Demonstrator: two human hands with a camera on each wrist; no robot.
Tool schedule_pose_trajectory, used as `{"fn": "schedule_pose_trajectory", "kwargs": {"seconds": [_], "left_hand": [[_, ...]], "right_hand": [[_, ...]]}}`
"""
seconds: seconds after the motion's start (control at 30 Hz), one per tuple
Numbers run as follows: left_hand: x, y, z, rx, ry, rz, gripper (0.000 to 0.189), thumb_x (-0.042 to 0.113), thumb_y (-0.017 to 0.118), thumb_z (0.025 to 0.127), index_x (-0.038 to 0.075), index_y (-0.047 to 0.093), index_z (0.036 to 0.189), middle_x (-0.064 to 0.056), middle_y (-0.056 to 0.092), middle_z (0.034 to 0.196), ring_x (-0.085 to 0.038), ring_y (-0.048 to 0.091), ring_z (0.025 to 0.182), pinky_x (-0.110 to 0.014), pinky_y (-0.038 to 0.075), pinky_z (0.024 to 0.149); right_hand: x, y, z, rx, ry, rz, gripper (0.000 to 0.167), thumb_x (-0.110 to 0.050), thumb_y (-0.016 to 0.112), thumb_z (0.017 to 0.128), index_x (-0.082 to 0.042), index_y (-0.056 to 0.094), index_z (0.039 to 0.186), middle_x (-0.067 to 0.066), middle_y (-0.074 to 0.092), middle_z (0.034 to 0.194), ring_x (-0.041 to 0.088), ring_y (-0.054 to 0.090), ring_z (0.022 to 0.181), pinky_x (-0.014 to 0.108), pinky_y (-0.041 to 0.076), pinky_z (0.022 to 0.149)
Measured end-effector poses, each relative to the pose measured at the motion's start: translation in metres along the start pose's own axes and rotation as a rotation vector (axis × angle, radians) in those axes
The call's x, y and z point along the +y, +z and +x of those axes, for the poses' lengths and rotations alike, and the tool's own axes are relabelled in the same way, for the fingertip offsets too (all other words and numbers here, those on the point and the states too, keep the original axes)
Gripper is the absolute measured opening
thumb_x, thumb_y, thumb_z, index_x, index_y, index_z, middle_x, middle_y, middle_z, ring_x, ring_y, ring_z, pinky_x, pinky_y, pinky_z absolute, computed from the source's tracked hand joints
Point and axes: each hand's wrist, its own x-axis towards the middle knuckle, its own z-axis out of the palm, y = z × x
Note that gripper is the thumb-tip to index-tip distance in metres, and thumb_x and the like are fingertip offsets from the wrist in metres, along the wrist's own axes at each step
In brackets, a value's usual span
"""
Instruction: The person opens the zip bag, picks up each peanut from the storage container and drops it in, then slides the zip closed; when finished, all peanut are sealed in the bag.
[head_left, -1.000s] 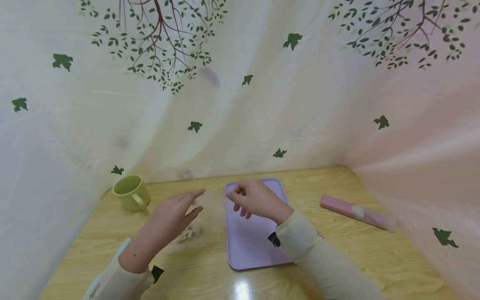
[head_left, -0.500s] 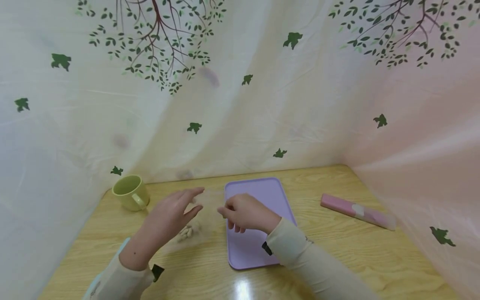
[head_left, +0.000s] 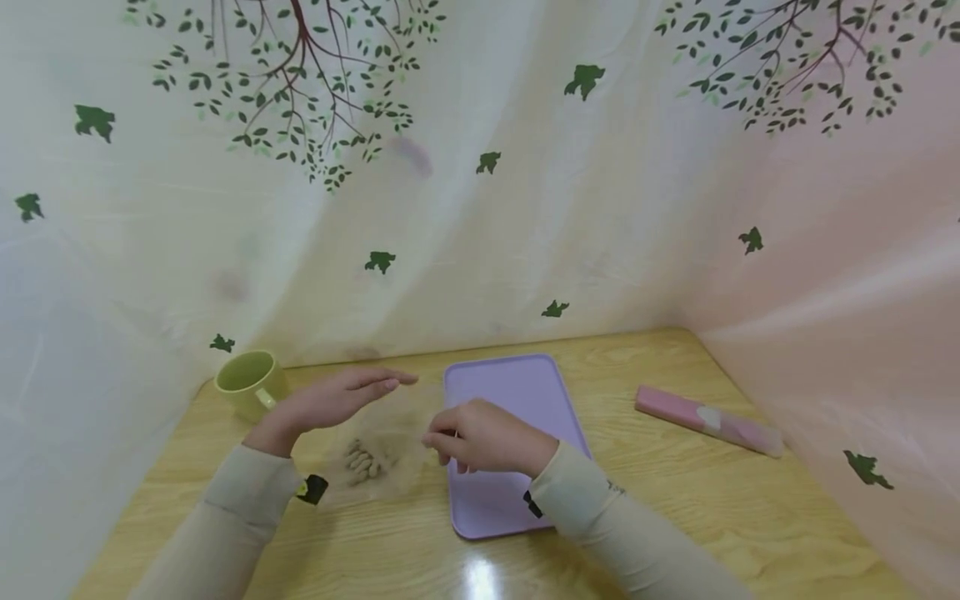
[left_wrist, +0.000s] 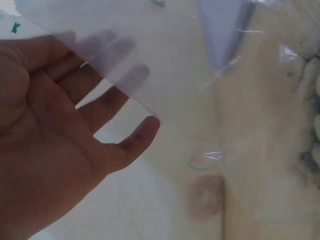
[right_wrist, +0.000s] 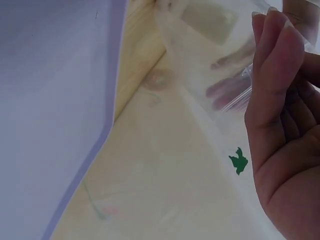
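A clear plastic bag point(head_left: 401, 425) with a small heap of beige, peanut-like pieces point(head_left: 363, 462) lies left of the lilac tray point(head_left: 506, 510). My left hand point(head_left: 330, 402) is held over the bag's upper left, fingers straight and close together in the head view. In the left wrist view its fingertips show through the clear film, whose edge crosses the fingers. Over the tray's left side, my right hand point(head_left: 491, 437) has curled fingers and pinches the bag's right edge; in the right wrist view, bright creases in the film run to the fingertips of this hand point(right_wrist: 285, 125).
A green mug point(head_left: 250, 385) stands at the back left, just behind the left wrist. To the right of the tray lies a long pink case point(head_left: 705, 421) with a translucent end. A printed curtain point(head_left: 480, 242) encloses the wooden table point(head_left: 382, 550).
My right hand has come left and down from the tray's upper part to the bag's edge. The left hand has flattened, fingers and thumb closer together, uncovering more of the beige pieces.
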Motion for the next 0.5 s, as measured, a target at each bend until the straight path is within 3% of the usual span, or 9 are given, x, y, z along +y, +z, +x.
{"fn": "schedule_pose_trajectory", "kwargs": {"seconds": [0.07,0.17,0.37,0.5], "left_hand": [[-0.008,0.001,0.000,-0.062,0.005,-0.055,0.043,0.039,0.040,0.117,0.028,0.058,0.154,-0.004,0.056,0.163,-0.037,0.049,0.153,-0.066,0.041,0.123],[-0.015,0.004,-0.003,-0.081,0.027,-0.122,0.039,0.039,0.042,0.117,0.033,0.060,0.151,0.002,0.057,0.161,-0.034,0.050,0.153,-0.066,0.040,0.124],[-0.014,0.009,-0.008,-0.049,0.074,-0.227,0.030,0.032,0.050,0.115,0.030,0.066,0.140,0.003,0.059,0.159,-0.035,0.053,0.150,-0.069,0.043,0.120],[-0.014,0.011,-0.011,0.018,0.093,-0.255,0.022,0.028,0.053,0.114,0.028,0.069,0.129,0.001,0.066,0.151,-0.032,0.059,0.143,-0.068,0.047,0.117]], "right_hand": [[-0.002,0.000,0.000,-0.009,-0.016,-0.011,0.026,-0.028,0.057,0.113,-0.015,0.079,0.105,0.011,0.080,0.091,0.018,0.076,0.067,0.022,0.059,0.057],[-0.004,-0.001,0.001,-0.012,-0.024,-0.015,0.028,-0.028,0.057,0.113,-0.012,0.080,0.110,0.011,0.080,0.092,0.021,0.078,0.069,0.021,0.059,0.057],[-0.007,-0.004,0.000,0.004,-0.036,-0.021,0.029,-0.028,0.057,0.113,-0.011,0.080,0.115,0.002,0.079,0.087,0.021,0.077,0.069,0.021,0.058,0.058],[-0.008,-0.006,-0.002,0.032,-0.046,-0.004,0.027,-0.029,0.058,0.112,-0.015,0.080,0.112,-0.006,0.075,0.084,0.016,0.075,0.067,0.021,0.058,0.059]]}}
